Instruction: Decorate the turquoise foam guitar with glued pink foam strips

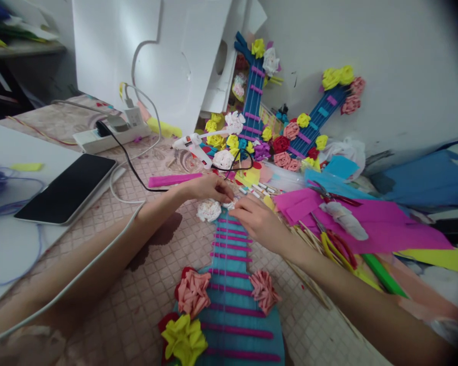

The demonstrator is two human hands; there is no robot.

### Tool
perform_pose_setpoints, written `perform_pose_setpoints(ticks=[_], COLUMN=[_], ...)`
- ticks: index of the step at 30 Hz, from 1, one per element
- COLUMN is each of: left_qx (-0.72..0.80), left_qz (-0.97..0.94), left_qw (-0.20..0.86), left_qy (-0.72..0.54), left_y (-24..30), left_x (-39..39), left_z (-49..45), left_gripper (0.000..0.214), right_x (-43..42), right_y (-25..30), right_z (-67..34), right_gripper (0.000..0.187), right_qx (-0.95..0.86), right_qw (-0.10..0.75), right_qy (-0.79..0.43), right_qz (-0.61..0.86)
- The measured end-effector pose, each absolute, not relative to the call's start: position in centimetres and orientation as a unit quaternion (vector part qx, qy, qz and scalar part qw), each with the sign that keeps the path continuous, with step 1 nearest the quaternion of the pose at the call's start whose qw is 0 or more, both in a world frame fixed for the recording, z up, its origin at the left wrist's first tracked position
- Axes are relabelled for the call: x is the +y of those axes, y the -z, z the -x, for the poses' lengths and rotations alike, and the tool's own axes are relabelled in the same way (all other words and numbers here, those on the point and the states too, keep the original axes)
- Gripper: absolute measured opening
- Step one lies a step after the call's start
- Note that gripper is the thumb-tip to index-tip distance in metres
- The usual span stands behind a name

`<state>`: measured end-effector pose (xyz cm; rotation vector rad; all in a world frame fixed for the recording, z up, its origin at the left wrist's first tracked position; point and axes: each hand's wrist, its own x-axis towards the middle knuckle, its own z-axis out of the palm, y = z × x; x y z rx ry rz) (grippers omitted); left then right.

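A blue craft guitar [232, 305] with magenta strips across it lies on the table, its neck pointing away from me. At the far end of the neck, a small white paper flower [230, 205] sits between my hands, partly covered by fingers. My left hand [214, 188] reaches over it from the left, fingers curled and closed at its edge. From the right, my right hand [260, 223] pinches it with bent fingers. Another white paper flower [209, 210] rests just left of the neck's end. Pink flowers [194, 292] and a yellow flower [185, 339] decorate the guitar's body.
A white glue gun [193, 147] stands beyond my left hand, near a power strip [110, 137]. A tablet [66, 188] lies left. Two flowered guitars [254, 96] lean on the wall. Magenta paper [381, 218], scissors [338, 249] and sticks [309, 264] lie right. A white cable [95, 264] crosses my left arm.
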<state>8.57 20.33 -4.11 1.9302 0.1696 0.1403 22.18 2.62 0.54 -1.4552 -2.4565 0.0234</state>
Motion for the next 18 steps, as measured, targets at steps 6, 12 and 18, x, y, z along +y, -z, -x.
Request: perform_pose_setpoints(ticks=[6, 12, 18], left_qx=[0.068, 0.066, 0.07], left_qz=[-0.827, -0.824, -0.825], left_qw=[0.555, 0.56, 0.557], left_qy=[-0.06, -0.054, -0.063], left_y=[4.2, 3.8, 3.8], left_x=[20.4, 20.3, 20.1], left_z=[-8.6, -8.5, -8.5], left_gripper=[0.019, 0.017, 0.015], right_x=[3.4, 3.9, 4.2], right_y=[0.7, 1.0, 0.9], right_z=[-21.9, -21.2, -20.7], right_gripper=[0.025, 0.023, 0.026], right_qx=[-0.841, -0.828, -0.819], right_qw=[0.136, 0.125, 0.083], right_qy=[-0.011, 0.012, 0.024], right_qz=[0.524, 0.546, 0.568])
